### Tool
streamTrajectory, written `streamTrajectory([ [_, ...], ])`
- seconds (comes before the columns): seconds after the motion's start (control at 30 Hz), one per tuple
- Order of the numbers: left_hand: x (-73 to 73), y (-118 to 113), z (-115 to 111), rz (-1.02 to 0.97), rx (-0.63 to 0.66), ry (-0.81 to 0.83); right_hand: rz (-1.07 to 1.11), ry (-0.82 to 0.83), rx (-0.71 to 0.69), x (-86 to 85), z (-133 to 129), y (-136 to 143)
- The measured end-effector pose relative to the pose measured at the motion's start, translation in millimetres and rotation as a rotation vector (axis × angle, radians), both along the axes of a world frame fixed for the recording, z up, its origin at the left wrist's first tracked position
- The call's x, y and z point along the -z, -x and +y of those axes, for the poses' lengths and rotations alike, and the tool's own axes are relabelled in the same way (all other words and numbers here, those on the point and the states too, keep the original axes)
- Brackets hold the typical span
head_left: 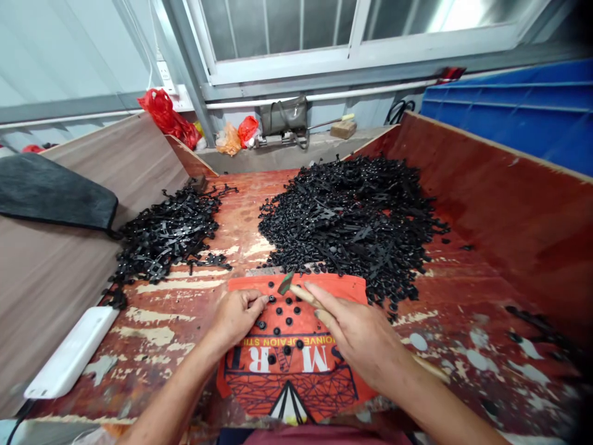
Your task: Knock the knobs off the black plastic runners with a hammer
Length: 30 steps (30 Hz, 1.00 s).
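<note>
My left hand (pixel 238 316) is closed in a pinch, thumb and forefinger at a small black round part (pixel 272 299) on the orange printed cloth (pixel 319 386). In my right hand (pixel 364 337) is a small hammer (pixel 286 283), its wooden handle running back under the palm toward the forearm. The dark greenish hammer head hangs just right of the left fingertips, above the cloth. Several more black round parts (pixel 289 321) stand spaced out on the cloth between both hands. Lettering on the cloth appears upside down.
A large heap of black parts (pixel 352 213) lies beyond the cloth, and a smaller pile of black linked strips (pixel 169 232) is at left. A white power bank-like device (pixel 71 353) rests on the worn red table (pixel 152 371). Wooden boards (pixel 500 185) wall the sides.
</note>
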State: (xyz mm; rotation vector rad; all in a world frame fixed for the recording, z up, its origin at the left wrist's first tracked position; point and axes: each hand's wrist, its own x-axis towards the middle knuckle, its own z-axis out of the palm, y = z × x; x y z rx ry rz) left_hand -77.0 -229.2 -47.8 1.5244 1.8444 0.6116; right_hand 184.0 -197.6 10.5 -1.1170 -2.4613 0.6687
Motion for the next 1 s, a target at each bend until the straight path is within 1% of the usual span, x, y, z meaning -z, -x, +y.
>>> streamTrajectory([
  [0.1, -1.9, -1.3, -1.3, 0.024, -0.001, 0.0, 0.04, -0.082, 0.006, -1.9, -1.8, 8.0],
  [0.17, -6.2, -3.2, -2.5, 0.069, 0.005, -0.008, -0.084, -0.088, -0.004, 4.4, -3.9, 15.2],
  [0.23, -11.6, -5.2, -3.5, 0.139, 0.022, -0.022, -0.248, -0.043, -0.039, 12.9, -5.6, 21.1],
  [0.27, -14.1, -6.1, -3.8, 0.174, 0.031, -0.025, -0.278, -0.021, -0.053, 15.9, -6.1, 22.9],
  [0.3, -16.3, -7.0, -4.1, 0.207, 0.038, -0.03, -0.249, -0.008, -0.055, 17.3, -6.1, 23.6],
  [0.37, -19.1, -8.3, -4.1, 0.263, 0.051, -0.047, -0.068, -0.016, -0.025, 14.0, -4.6, 22.2],
  [0.43, -19.3, -8.9, -3.6, 0.305, 0.057, -0.068, 0.113, -0.033, 0.006, 5.5, -1.4, 18.0],
  [0.5, -17.4, -8.2, -3.0, 0.31, 0.057, -0.074, 0.183, -0.007, 0.02, -2.5, 2.8, 12.8],
  [0.57, -14.2, -5.8, -3.0, 0.256, 0.045, -0.065, 0.137, 0.039, 0.057, -5.5, 7.3, 8.7],
  [0.67, -9.9, 0.0, -6.3, 0.171, 0.008, -0.07, -0.063, 0.051, 0.112, -1.4, 15.2, 10.2],
  [0.73, -9.7, 4.4, -12.3, 0.143, -0.02, -0.076, -0.164, 0.024, 0.103, 2.5, 21.6, 19.0],
  [0.83, -13.6, 10.3, -28.9, 0.076, -0.079, -0.061, -0.215, -0.024, 0.052, 5.5, 31.7, 42.2],
  [0.93, -16.7, 14.6, -54.3, -0.024, -0.163, -0.041, -0.285, -0.053, -0.005, 7.2, 38.3, 67.0],
  [1.0, -16.0, 16.2, -73.3, -0.089, -0.209, -0.035, -0.346, -0.057, -0.034, 9.2, 39.2, 79.3],
])
